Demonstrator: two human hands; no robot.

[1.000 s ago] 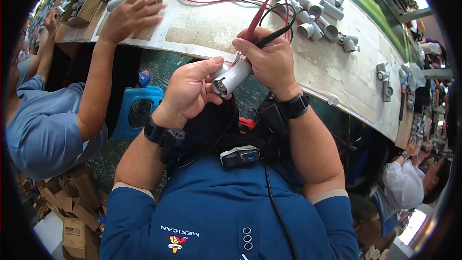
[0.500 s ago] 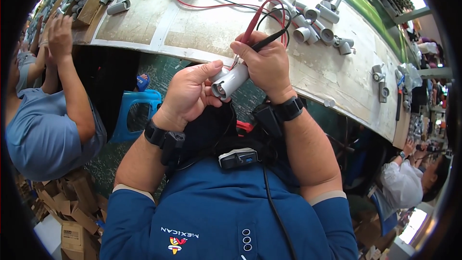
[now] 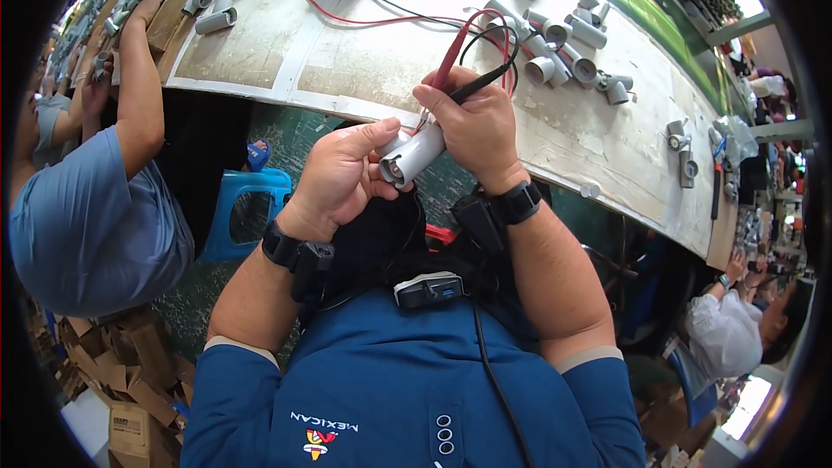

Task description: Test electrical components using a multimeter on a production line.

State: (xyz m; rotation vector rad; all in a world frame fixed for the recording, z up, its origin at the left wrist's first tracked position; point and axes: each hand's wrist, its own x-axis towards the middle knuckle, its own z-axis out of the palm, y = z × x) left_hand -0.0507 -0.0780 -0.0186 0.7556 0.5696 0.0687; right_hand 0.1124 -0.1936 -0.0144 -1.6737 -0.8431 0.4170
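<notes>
My left hand [image 3: 334, 175] is closed round a grey cylindrical housing [image 3: 418, 156], its thumb on top and the open end tilted toward me. In my right hand [image 3: 478, 132] are two test probes, a red probe [image 3: 448, 64] and a black probe [image 3: 482, 79], pinched together. Their metal tips point down at short wires beside the housing. Whether the tips touch the wires is too small to tell. The right fingers lie against the housing's far end and partly hide it.
Red and black leads [image 3: 381, 21] run back across the worktable [image 3: 347, 69]. Several grey housings [image 3: 582, 30] lie to the right, others at the far left near a cardboard box [image 3: 173, 10]. A person [image 3: 95, 217] sits at left by a blue stool [image 3: 251, 208]; another person [image 3: 728, 329] is at right.
My hands, the housing and the probes have stayed nearly in place, shifting only slightly. At left, the other person's raised hand has moved out to the cardboard box.
</notes>
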